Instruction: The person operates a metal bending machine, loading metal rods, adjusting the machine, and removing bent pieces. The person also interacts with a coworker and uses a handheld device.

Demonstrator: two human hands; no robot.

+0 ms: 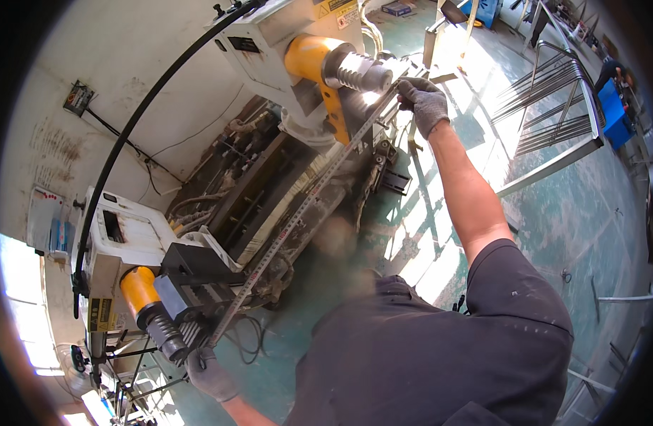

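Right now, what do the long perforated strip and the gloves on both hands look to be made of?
The perforated strip looks like bare metal, probably steel: grey, glinting in the sunlight, with a regular row of punched holes. The gloves on the left hand and right hand look like grey knitted fabric, matte and creased at the fingers; any coating is too blurred to tell.

Both arms spread wide. Right hand [423, 103] gloved, arm fully extended up and away, bare forearm, fingers curled shut in a grip. Left hand [210, 374] gloved, low and near the body, fingers also closed.
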